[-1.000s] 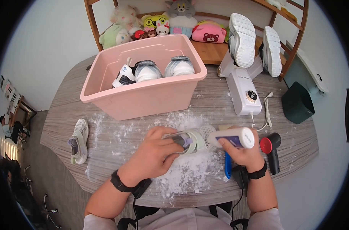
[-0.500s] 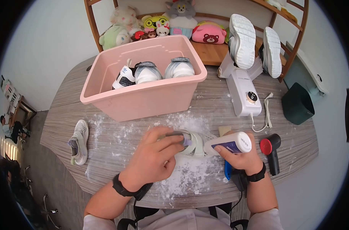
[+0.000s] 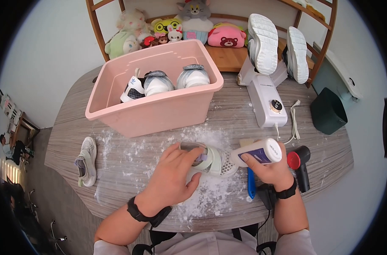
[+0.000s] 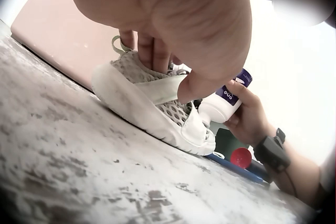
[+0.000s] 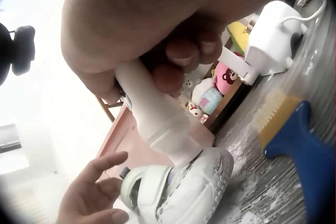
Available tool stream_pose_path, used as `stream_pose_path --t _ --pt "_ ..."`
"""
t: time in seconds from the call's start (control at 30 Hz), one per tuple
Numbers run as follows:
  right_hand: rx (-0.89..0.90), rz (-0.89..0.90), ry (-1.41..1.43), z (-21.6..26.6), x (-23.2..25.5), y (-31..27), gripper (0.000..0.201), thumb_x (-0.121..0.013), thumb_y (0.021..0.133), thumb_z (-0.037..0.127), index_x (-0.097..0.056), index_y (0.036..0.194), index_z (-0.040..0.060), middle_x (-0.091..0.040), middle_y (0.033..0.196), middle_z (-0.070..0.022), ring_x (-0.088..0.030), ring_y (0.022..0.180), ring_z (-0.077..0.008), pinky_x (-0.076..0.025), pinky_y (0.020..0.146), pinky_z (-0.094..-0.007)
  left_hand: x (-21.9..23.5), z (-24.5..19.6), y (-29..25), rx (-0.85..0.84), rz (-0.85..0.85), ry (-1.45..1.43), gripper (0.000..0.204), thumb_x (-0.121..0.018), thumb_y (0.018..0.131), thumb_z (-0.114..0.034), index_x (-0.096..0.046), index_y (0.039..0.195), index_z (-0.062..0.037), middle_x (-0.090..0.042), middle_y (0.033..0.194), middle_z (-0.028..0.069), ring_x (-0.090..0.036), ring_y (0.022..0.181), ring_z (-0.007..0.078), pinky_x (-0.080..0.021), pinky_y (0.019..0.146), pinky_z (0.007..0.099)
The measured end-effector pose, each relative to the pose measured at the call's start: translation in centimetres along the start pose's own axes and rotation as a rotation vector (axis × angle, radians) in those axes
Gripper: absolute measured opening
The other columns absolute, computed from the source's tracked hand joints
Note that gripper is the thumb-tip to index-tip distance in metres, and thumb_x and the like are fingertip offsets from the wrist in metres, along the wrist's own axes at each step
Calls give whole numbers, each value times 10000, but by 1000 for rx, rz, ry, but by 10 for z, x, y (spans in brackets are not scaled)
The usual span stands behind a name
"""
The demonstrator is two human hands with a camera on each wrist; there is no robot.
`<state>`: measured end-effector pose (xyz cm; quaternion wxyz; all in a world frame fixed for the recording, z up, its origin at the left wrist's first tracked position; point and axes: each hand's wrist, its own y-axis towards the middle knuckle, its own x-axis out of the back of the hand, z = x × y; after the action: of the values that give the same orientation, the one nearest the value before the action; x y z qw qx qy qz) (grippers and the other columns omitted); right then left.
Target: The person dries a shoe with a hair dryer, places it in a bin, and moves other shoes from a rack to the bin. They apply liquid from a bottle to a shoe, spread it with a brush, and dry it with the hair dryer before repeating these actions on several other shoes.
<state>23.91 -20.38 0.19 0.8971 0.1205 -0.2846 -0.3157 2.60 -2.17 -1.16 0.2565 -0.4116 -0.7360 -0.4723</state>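
Observation:
A pale sneaker (image 3: pixel 222 165) with mesh and a light green strap stands on the powder-strewn table, its toe to the right. My left hand (image 3: pixel 173 176) is at its collar, fingers over the opening and thumb standing apart. In the right wrist view that hand's fingers are spread beside the heel. My right hand (image 3: pixel 270 173) grips a white bottle (image 3: pixel 258 153) with a purple label. The bottle is tilted, its narrow end down at the toe of the sneaker, as the right wrist view shows. A matching sneaker (image 3: pixel 87 161) stands at the left.
A pink bin (image 3: pixel 155 112) holding several shoes stands behind. At the back right, a white shoe dryer (image 3: pixel 265 100) carries two shoes. A blue-handled brush (image 5: pixel 291 134), a black and red handheld device (image 3: pixel 301 168) and a dark green bin (image 3: pixel 329 111) are at the right. White powder (image 3: pixel 208 195) covers the table's middle.
The sneaker's toe has swung slightly toward me. My left thumb and fingers have spread apart. The bottle dipped and rose a little in my right hand, staying near the toe.

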Motion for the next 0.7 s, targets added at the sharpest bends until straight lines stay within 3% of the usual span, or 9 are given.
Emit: stream_pose_path --t 0.1,0.23,0.33,0.43,0.5,0.63,0.7 --pt "55 117 -42 8 7 -2 224 -871 812 178 -775 911 0 -757 757 -108 -738 659 -183 -564 612 -298 -5 8 -5 32 -30 -30 503 -865 750 -106 -621 1186 -46 -699 1033 116 -676 944 307 -453 1106 532" --pt "90 87 -74 2 6 -1 233 -877 802 192 -772 892 4 -755 748 -102 -742 658 -190 -567 614 -302 -4 5 -3 48 -51 -31 444 -904 726 -133 -631 1069 -62 -692 935 94 -677 881 305 -452 1113 530" --pt "-7 100 48 8 12 0 224 -878 794 194 -771 872 14 -750 737 -101 -737 634 -220 -563 598 -311 -3 1 -1 85 -111 -58 410 -909 717 -137 -665 1039 -61 -690 879 86 -667 846 304 -482 1052 506" --pt "44 151 41 9 13 -1 223 -879 793 197 -771 868 17 -751 740 -100 -735 628 -225 -563 594 -317 -1 -3 0 120 -115 -49 368 -917 705 -146 -698 986 -52 -699 872 87 -659 837 284 -500 949 469" --pt "148 216 -55 11 13 0 225 -879 793 200 -768 860 16 -751 737 -101 -737 628 -226 -564 592 -318 3 -8 3 60 -115 70 340 -932 688 -145 -719 934 -45 -703 862 89 -656 838 265 -505 813 422" --pt "131 212 -53 8 12 0 227 -878 797 195 -765 869 12 -754 746 -98 -739 647 -200 -563 602 -308 -3 1 -2 116 -91 -17 329 -950 668 -147 -722 882 -46 -697 828 84 -656 854 252 -512 736 380" --pt "-33 128 77 8 14 0 223 -873 803 178 -760 885 5 -753 758 -102 -736 670 -179 -561 612 -305 -5 3 -4 143 -100 -37 331 -957 656 -144 -724 871 -52 -700 816 90 -665 848 264 -521 698 366"
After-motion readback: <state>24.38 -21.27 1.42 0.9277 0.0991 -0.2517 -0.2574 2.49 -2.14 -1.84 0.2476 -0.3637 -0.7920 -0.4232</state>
